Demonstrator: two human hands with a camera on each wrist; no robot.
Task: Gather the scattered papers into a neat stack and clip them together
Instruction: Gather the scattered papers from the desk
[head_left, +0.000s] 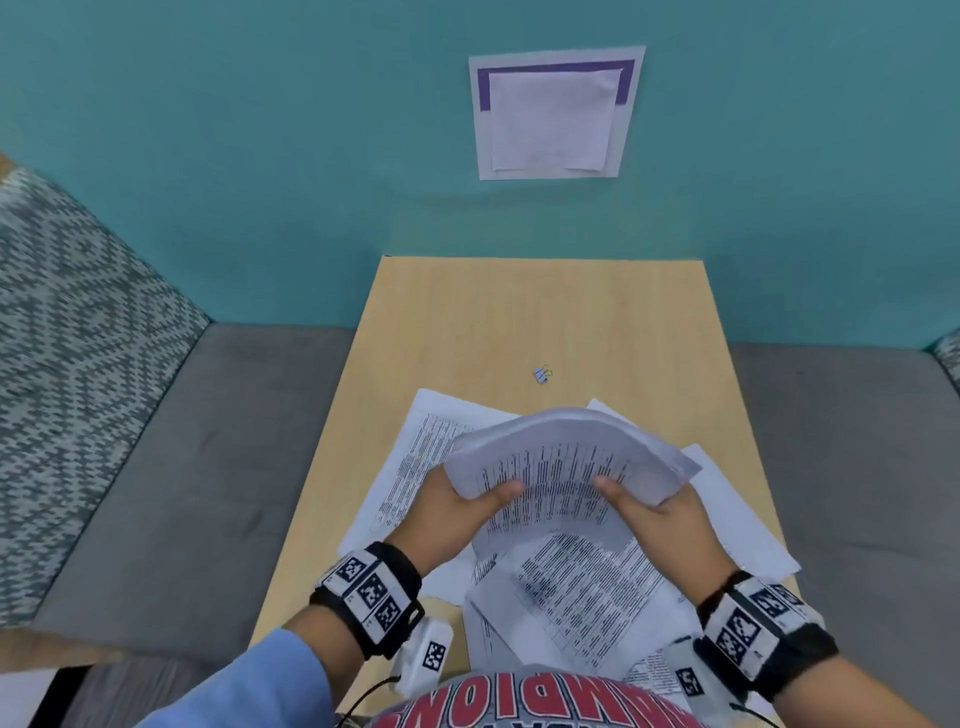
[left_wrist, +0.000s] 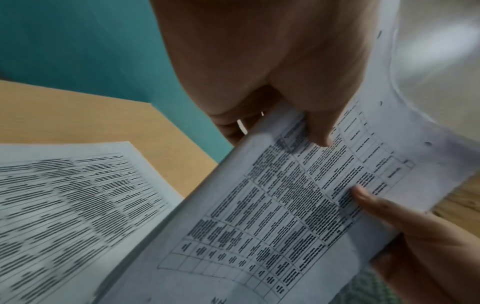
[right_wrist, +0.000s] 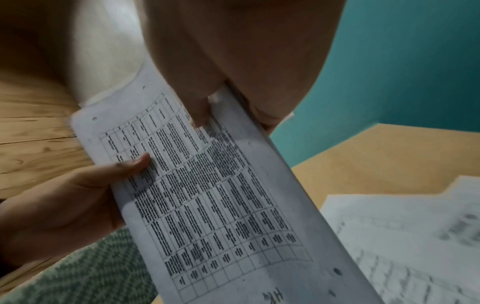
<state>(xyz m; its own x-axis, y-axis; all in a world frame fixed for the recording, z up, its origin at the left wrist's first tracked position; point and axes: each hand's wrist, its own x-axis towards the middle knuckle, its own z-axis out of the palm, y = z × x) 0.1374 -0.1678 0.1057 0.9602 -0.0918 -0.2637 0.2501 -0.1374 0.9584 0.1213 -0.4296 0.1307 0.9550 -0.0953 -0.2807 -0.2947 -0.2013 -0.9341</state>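
Note:
A bent stack of printed papers (head_left: 561, 457) is lifted above the wooden table (head_left: 519, 312). My left hand (head_left: 462, 506) grips its left edge with the thumb on the printed face, and my right hand (head_left: 644, 506) grips the right edge the same way. In the left wrist view the held papers (left_wrist: 298, 205) show a printed table, with my left thumb (left_wrist: 319, 131) pressing on top. The right wrist view shows the same sheets (right_wrist: 215, 195) under my right thumb (right_wrist: 200, 115). More loose sheets (head_left: 415, 467) lie scattered flat beneath. A small binder clip (head_left: 542, 374) lies on the table beyond the papers.
A teal wall (head_left: 260, 156) with a pinned notice (head_left: 553, 114) rises behind the table. Grey seat cushions (head_left: 182, 467) flank the table on both sides, and a patterned cushion (head_left: 67, 338) sits at the left. Bare tabletop extends behind the clip.

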